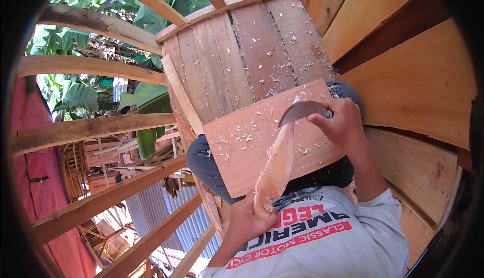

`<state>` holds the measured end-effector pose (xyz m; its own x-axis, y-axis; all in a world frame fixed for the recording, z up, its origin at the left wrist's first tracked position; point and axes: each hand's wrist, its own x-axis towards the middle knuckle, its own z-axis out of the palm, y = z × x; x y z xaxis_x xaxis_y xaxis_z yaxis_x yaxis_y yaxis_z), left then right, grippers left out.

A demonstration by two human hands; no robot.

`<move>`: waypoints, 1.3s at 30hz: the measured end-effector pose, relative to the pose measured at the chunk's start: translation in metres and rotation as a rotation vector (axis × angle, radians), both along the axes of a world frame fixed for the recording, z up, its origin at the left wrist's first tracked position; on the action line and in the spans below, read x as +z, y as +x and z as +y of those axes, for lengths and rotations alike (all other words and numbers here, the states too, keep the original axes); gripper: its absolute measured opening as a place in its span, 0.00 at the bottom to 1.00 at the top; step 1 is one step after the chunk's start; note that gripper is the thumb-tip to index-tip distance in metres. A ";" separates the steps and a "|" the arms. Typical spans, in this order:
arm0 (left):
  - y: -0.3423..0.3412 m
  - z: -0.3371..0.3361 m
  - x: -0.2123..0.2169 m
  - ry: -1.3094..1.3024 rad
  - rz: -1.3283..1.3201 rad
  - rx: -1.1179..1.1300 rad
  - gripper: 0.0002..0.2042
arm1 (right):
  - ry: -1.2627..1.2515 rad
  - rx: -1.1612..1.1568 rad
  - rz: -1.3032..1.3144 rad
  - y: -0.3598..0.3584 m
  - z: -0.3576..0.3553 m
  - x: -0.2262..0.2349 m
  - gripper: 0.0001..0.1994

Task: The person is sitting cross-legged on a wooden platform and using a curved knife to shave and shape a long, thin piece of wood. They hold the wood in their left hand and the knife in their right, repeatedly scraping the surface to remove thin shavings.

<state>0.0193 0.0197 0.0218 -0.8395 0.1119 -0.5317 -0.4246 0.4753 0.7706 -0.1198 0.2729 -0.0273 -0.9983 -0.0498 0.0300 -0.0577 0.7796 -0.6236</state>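
A carved piece of pale wood (276, 162), shaped like a knife blade with a thicker handle end, slants across a flat wooden board (232, 152) on my lap. My left hand (249, 217) grips its thick near end, close to my shirt. In my right hand (343, 125) is a curved knife (301, 110) with a broad dark blade. The blade lies across the far, narrow end of the wood piece; its handle is mostly hidden inside my fist. Thin wood shavings (245, 132) are scattered over the board.
Beyond my knees is a plank floor (227, 61) strewn with shavings. Wooden wall boards (403, 81) stand close on my right. Along the left runs an open railing of wooden bars (101, 127), with banana leaves (151, 6) and corrugated metal sheets (156, 217) outside it.
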 end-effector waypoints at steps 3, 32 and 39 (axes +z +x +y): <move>0.015 -0.002 -0.005 -0.060 0.101 -0.264 0.20 | -0.140 -0.289 -0.082 -0.025 0.032 -0.007 0.36; -0.012 -0.026 -0.003 0.103 -0.072 -0.048 0.21 | -0.098 0.247 -0.059 0.036 -0.033 0.012 0.34; -0.001 -0.024 -0.007 0.220 -0.233 -0.031 0.23 | 0.013 0.153 -0.037 0.014 -0.018 0.006 0.35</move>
